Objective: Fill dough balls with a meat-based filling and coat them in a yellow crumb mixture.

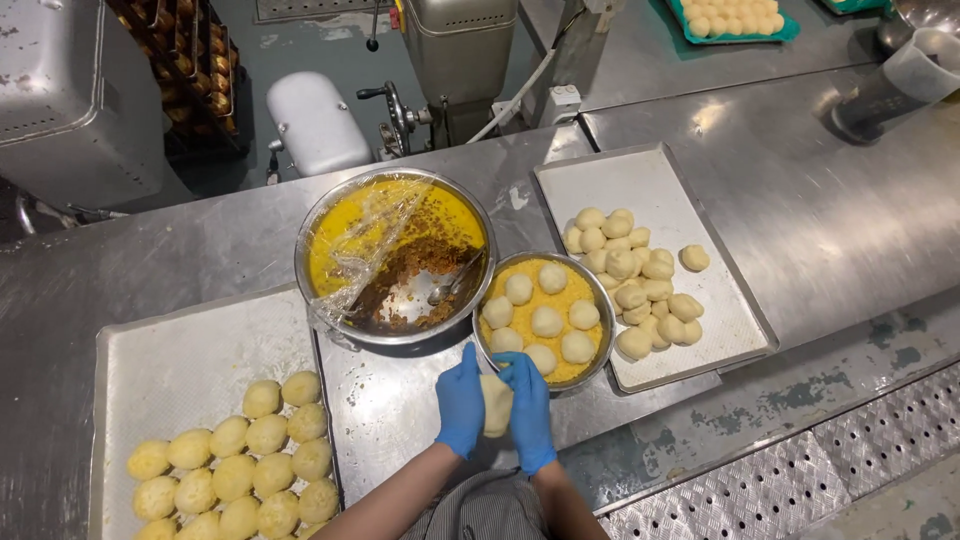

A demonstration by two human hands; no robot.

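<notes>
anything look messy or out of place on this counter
One thing: the plastic wrap on the big bowl is peeled back and crumpled over its left side, sagging into the filling. On the right tray, one dough ball sits apart from the pile. Both hands cup a dough piece.

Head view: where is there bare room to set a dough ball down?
The left metal tray is bare across its upper half, above the crumb-coated yellow balls. The right metal tray is bare at its far end. The small crumb bowl is crowded, and both blue-gloved hands enclose a dough piece.
</notes>
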